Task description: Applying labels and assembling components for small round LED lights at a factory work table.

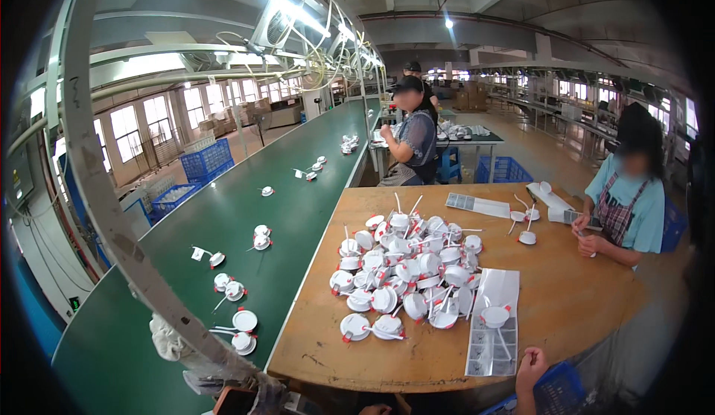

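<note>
My right hand [531,369] is curled closed just off the front edge of the wooden table. Whatever its fingers hold, if anything, I cannot make out. Only a sliver of my left hand [376,409] shows at the lower rim, its fingers mostly hidden. Nearest my right hand is a long sheet of labels [480,355], lying on the table with one white round downlight [495,316] and its cable on top. Left of the sheet spreads a large heap of white downlights [428,264] with red clips and short white cables.
A green conveyor belt [179,266] carrying scattered downlights runs along the left, behind a metal post [112,214]. A co-worker [622,199] handles parts at the table's right side; another person [413,132] stands beyond it. A blue crate [558,391] sits below the front edge.
</note>
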Available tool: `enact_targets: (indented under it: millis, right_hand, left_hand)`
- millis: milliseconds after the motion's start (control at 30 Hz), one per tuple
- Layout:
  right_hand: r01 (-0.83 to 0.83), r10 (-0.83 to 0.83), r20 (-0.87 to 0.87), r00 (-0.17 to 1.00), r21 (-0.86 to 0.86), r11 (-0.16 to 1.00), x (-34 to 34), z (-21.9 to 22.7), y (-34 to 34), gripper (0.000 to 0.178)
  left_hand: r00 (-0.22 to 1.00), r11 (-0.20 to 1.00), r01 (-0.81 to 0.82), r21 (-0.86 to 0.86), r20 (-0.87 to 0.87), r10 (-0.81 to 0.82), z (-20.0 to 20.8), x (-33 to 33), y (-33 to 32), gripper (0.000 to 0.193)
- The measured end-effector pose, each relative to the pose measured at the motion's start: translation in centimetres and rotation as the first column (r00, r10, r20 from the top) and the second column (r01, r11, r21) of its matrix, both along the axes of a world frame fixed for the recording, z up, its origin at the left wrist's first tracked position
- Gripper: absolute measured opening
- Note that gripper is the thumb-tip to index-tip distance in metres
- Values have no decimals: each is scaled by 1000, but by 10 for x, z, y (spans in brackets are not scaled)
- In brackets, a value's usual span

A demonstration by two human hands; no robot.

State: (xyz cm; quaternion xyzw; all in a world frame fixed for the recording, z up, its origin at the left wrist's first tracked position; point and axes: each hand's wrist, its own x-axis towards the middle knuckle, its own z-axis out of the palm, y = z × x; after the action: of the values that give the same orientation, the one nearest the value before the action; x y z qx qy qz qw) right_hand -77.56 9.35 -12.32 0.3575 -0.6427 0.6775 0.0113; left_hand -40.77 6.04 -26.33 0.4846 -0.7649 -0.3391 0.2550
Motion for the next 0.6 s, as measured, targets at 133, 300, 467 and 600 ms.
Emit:
enact_targets:
  millis: [133,300,467,600]
  right_hand:
    - [14,-13,-37,999,26,1000,-3,-8,1,7]
    - [39,-41,62,997,27,999,0,-7,4,6]
    - [137,-130,-173,976,28,990,17,34,4,6]
    - [106,-99,-144,985,44,993,15,34,7,6]
  left_hand:
    - [999,1000,1,5,-34,-1,12,-10,-4,14]
    - [997,998,69,1,26,-69,2,-17,-15,22]
    - [986,993,117,33,112,-120,-5,-22,-21,24]
    - [979,991,120,53,157,-127,-10,-22,-24,26]
